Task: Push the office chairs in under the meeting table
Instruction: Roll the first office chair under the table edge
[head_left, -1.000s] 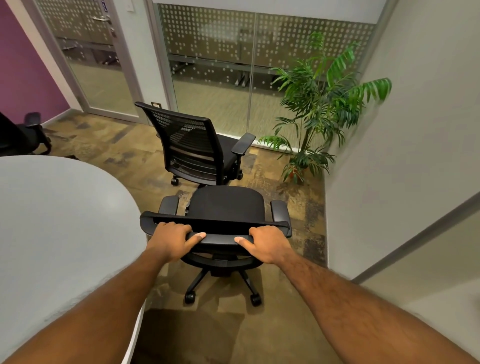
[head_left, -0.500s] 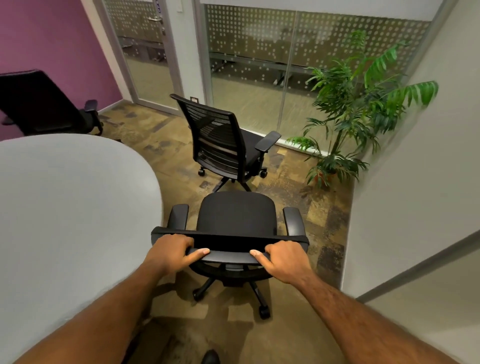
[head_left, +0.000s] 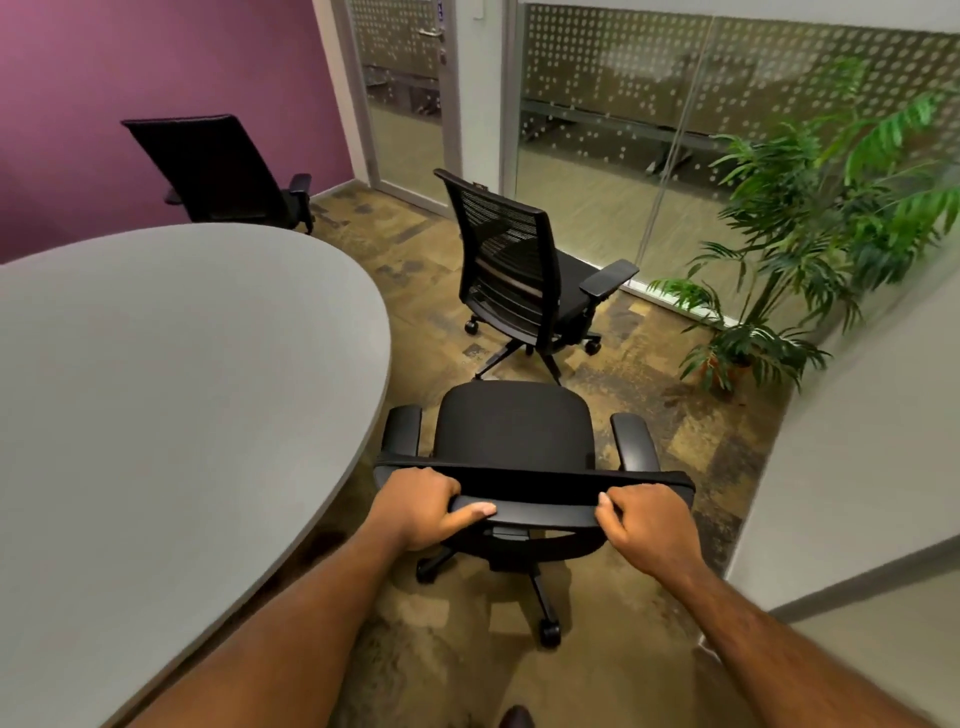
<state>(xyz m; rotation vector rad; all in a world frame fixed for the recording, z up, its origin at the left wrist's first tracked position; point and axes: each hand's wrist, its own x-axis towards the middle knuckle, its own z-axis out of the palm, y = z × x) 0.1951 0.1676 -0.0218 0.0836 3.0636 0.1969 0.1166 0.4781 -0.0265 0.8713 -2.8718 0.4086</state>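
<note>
A black office chair (head_left: 514, 431) stands just below me, its seat facing away, beside the right edge of the grey oval meeting table (head_left: 171, 395). My left hand (head_left: 421, 504) grips the left part of its backrest top. My right hand (head_left: 649, 525) grips the right part. The chair's left armrest sits close to the table edge. A second black mesh-back chair (head_left: 519, 270) stands further ahead, turned away from the table. A third black chair (head_left: 218, 171) stands beyond the table by the purple wall.
A potted palm (head_left: 810, 249) fills the far right corner. A grey wall (head_left: 857, 441) runs close along the right. Glass partitions and a glass door (head_left: 405, 93) close the far side. Patterned carpet lies between the table and the wall.
The view has swung left and the table now fills more of the left side. The held chair has come closer to the table edge. Both hands keep their grip.
</note>
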